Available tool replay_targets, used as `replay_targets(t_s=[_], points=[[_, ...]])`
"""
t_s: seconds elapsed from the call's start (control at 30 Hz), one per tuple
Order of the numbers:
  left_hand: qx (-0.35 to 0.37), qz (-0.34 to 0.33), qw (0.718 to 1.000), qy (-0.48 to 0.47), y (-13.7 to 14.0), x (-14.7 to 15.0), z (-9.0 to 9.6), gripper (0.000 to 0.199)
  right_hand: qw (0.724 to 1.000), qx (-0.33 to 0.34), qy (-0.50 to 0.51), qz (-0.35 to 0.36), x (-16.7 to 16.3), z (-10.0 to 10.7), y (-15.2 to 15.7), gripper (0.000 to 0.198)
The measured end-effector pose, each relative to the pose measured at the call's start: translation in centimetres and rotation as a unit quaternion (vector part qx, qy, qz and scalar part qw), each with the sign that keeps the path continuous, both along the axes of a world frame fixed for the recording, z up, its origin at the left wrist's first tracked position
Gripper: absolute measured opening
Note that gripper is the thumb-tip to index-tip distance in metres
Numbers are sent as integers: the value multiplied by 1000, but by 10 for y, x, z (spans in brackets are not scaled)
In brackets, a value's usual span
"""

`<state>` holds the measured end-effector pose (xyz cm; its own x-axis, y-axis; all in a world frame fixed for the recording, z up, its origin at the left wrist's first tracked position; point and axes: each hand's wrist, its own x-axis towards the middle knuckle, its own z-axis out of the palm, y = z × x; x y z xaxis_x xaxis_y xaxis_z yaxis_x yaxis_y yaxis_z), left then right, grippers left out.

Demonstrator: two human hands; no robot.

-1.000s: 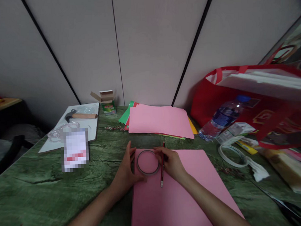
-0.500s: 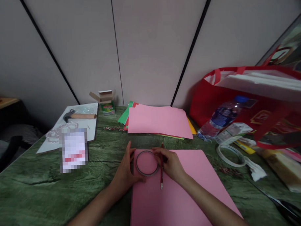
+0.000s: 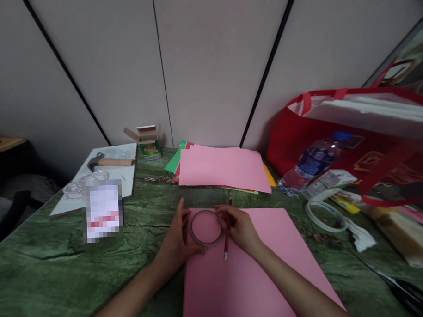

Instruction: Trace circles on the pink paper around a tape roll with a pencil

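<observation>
A thin grey ring [image 3: 192, 236] lies flat near the far left corner of a pink sheet stack [image 3: 267, 263]. My left hand [image 3: 176, 243] is at the ring's left side, fingers spread on the paper's edge and thumb stretched along the lower rim. From the other side, my right hand [image 3: 239, 224] holds a dark red pencil [image 3: 226, 243] between its fingers, white end toward me. Its fingertips reach the ring's right rim; whether they press on it I cannot tell.
Behind lie more coloured sheets [image 3: 222, 167]. To the right are a water bottle [image 3: 312, 162], a red bag [image 3: 280, 137], a white tape roll [image 3: 326, 217] and black-handled scissors [image 3: 403, 288]. At left, a hammer [image 3: 116, 162] rests on a white board [image 3: 129, 180], near a small open box [image 3: 150, 149].
The pencil's lower end has swung slightly left, tilting it a little more. The ring and both hands stay in nearly the same place, and the view has shifted slightly.
</observation>
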<state>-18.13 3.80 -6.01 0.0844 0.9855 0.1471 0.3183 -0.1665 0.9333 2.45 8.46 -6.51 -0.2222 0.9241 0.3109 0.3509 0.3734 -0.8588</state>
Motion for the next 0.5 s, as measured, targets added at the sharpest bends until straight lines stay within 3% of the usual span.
replay_targets(t_s=[0.37,0.43,0.5], points=[[13,11,999,49,-3,1,4,123,999,-28,32,17,0,1,-1,12],[58,18,992,108,-7,1,5,110,999,-26,32,15,0,1,-1,12],[132,0,976,174,-11,2,7,77,999,-24,32,12,0,1,-1,12]])
